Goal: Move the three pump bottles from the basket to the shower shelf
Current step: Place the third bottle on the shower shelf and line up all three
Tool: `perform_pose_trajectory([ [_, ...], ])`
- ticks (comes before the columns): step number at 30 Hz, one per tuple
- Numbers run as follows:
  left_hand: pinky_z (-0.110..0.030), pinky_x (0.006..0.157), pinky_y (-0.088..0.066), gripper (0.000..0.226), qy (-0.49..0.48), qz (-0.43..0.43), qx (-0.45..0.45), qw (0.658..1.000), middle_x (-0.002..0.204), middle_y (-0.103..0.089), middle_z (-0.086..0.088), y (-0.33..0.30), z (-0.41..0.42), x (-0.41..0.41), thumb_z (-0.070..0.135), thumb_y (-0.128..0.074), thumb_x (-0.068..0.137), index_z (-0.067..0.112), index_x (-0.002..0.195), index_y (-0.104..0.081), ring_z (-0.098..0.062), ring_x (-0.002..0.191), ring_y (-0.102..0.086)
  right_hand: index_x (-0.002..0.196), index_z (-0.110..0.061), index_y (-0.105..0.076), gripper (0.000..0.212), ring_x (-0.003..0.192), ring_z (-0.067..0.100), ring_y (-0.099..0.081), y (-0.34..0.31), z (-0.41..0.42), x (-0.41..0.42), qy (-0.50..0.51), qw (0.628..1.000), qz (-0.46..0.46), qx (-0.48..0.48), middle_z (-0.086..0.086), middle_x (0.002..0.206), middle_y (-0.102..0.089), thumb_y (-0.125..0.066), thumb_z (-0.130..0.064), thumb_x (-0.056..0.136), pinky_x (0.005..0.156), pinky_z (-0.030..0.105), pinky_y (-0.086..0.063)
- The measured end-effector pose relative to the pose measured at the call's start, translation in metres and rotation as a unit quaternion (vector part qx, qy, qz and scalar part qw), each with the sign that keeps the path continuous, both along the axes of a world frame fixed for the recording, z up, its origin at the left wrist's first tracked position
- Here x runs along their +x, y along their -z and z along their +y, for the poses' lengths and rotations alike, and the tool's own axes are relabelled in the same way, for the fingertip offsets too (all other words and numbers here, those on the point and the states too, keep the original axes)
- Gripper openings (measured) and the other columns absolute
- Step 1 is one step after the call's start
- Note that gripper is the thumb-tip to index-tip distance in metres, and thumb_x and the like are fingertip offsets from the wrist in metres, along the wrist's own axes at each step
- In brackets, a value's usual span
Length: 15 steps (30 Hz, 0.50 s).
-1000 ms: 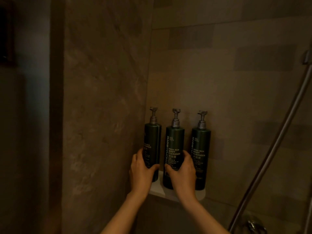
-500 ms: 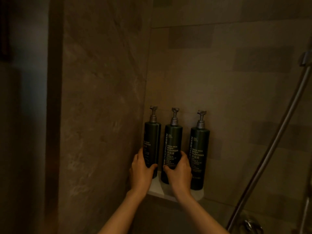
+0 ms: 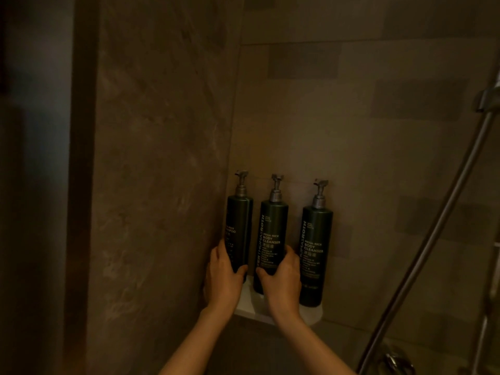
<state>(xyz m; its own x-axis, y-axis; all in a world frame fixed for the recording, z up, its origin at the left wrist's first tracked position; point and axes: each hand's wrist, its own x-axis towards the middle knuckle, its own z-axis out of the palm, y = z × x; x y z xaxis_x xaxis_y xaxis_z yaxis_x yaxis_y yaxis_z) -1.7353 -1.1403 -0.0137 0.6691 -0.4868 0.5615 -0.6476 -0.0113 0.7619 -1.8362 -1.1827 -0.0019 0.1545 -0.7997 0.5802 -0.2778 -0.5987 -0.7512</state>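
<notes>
head view:
shelf (image 3: pixel 315 315): three pump bottles upright in a row, corner to outer end.
left hand (image 3: pixel 223 280): wrapped on corner bottle (image 3: pixel 239 226).
right hand (image 3: pixel 282 282): wrapped on middle bottle (image 3: pixel 273 228).
third bottle (image 3: pixel 316 247): free-standing.
progress: all placed; likely only releasing left.

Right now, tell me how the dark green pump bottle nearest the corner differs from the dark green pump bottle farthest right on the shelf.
The corner pump bottle is gripped by the left hand; the rightmost pump bottle stands untouched. The corner bottle's label is turned partly away, with a word ending in "POO"; the rightmost bottle's reads "BODY CLEANSER". Both stand upright on the white shower shelf, dark green with grey pumps.
</notes>
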Motion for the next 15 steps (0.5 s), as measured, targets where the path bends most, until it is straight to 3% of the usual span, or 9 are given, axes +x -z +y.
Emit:
perform_pose_trajectory([
  [3, -0.031, 0.101, -0.037, 0.065, -0.032, -0.047, -0.034, 0.998, 0.145, -0.036, 0.000, 0.005, 0.012, -0.021, 0.017, -0.059, 0.087, 0.021, 0.144, -0.028, -0.017, 0.129, -0.040, 0.139, -0.016, -0.039, 0.066, 0.128, 0.011, -0.041, 0.006, 0.011, -0.024, -0.016, 0.999, -0.025, -0.032, -0.002, 0.140, -0.041, -0.070, -0.009, 0.081, 0.110, 0.032, -0.036],
  [6, -0.024, 0.105, -0.029, 0.058, 0.009, -0.080, -0.074, 0.994, 0.145, -0.033, 0.005, 0.008, 0.017, -0.042, 0.018, -0.055, 0.090, 0.025, 0.142, -0.030, -0.007, 0.130, -0.032, 0.131, -0.020, -0.045, 0.055, 0.119, 0.005, -0.041, 0.011, 0.014, -0.052, 0.003, 0.995, -0.061, -0.076, -0.003, 0.134, -0.044, -0.067, -0.007, 0.082, 0.103, 0.027, -0.039],
  [8, -0.026, 0.107, -0.030, 0.060, 0.042, -0.093, -0.071, 0.992, 0.144, -0.035, 0.003, 0.007, 0.013, -0.050, 0.022, -0.057, 0.089, 0.024, 0.143, -0.031, -0.009, 0.130, -0.034, 0.129, -0.021, -0.046, 0.055, 0.115, 0.007, -0.043, 0.010, 0.005, -0.065, 0.050, 0.992, -0.085, -0.082, -0.001, 0.131, -0.046, -0.069, -0.009, 0.081, 0.097, 0.028, -0.041],
  [12, -0.027, 0.105, -0.032, 0.075, 0.074, -0.056, -0.049, 0.995, 0.146, -0.034, -0.001, -0.003, -0.005, -0.056, 0.028, -0.067, 0.083, 0.019, 0.145, -0.027, -0.015, 0.132, -0.038, 0.138, -0.017, -0.037, 0.078, 0.124, 0.021, -0.045, 0.002, -0.017, -0.068, 0.074, 0.994, -0.072, -0.017, 0.004, 0.137, -0.042, -0.078, -0.027, 0.073, 0.096, 0.034, -0.041],
  [15, -0.029, 0.103, -0.035, 0.078, 0.064, -0.018, -0.051, 0.996, 0.143, -0.038, -0.003, -0.010, -0.016, -0.057, 0.023, -0.071, 0.079, 0.017, 0.145, -0.029, -0.018, 0.129, -0.042, 0.139, -0.017, -0.035, 0.087, 0.120, 0.023, -0.047, -0.001, -0.026, -0.060, 0.069, 0.996, -0.049, 0.005, 0.004, 0.133, -0.043, -0.081, -0.034, 0.067, 0.091, 0.038, -0.046],
])
